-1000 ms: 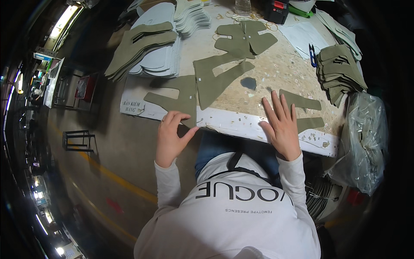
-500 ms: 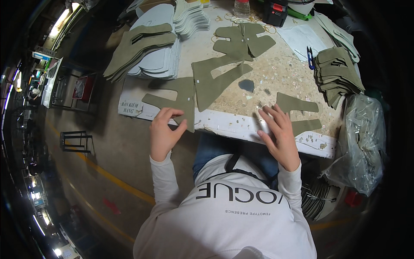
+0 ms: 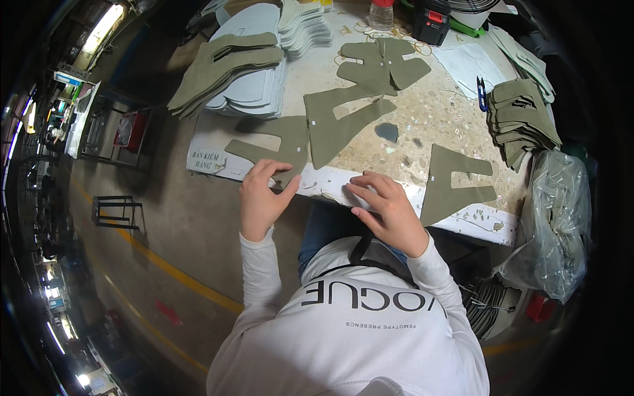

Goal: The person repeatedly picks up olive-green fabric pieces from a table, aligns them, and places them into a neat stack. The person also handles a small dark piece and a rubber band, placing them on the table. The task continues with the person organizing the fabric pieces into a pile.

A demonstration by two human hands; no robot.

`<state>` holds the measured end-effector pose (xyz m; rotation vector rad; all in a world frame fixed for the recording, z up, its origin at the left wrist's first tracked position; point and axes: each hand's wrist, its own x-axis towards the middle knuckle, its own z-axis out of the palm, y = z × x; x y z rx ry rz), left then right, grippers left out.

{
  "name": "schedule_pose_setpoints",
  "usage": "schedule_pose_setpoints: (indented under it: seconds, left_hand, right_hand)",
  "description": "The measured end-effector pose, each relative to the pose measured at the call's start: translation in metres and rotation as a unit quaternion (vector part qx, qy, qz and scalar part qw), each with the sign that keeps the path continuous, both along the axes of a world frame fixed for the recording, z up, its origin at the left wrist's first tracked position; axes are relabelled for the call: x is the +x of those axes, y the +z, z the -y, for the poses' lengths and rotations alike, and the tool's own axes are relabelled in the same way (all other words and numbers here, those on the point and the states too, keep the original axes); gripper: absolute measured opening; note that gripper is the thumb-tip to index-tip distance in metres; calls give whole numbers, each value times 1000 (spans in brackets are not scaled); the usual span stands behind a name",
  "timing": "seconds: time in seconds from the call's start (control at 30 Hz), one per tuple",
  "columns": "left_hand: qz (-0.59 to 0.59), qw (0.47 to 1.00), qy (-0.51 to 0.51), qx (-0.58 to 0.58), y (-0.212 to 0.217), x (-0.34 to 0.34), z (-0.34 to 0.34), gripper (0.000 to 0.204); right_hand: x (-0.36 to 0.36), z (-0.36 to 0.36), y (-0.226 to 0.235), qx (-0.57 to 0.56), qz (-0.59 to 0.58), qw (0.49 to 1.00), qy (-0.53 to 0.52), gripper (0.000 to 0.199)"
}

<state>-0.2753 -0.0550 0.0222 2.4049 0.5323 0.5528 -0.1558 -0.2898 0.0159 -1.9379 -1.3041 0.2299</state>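
Left hand (image 3: 263,201) is kinda resting, loosely spread, on a green piece (image 3: 292,134) at the surface (image 3: 360,142)'s front edge, and right hand (image 3: 391,212) is curling beside a second piece (image 3: 441,177), can't tell if holding anything.

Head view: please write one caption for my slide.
Left hand at an olive cut piece, right hand at the table's white edge, another notched piece lying to its right.
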Motion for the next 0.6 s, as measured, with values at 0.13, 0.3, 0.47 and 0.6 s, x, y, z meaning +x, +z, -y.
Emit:
schedule_pose_setpoints:
  seconds: [0.13,0.3,0.47,0.6]
  left_hand:
    - [-18,999,-45,-20,9,1,-10,18]
    - [84,995,39,31,20,7,0,11]
    - [108,994,-7,-34,26,-9,28,11]
    - [37,986,-25,-159,14,-30,35,14]
  right_hand:
    - [0,2,-2,3,-9,1000,10,41]
    - [-2,0,4,25,-38,999,-10,43]
    - [-12,-28,2,139,-368,919,-11,49]
    - [-11,-64,-10,136,-421,896,-20,51]
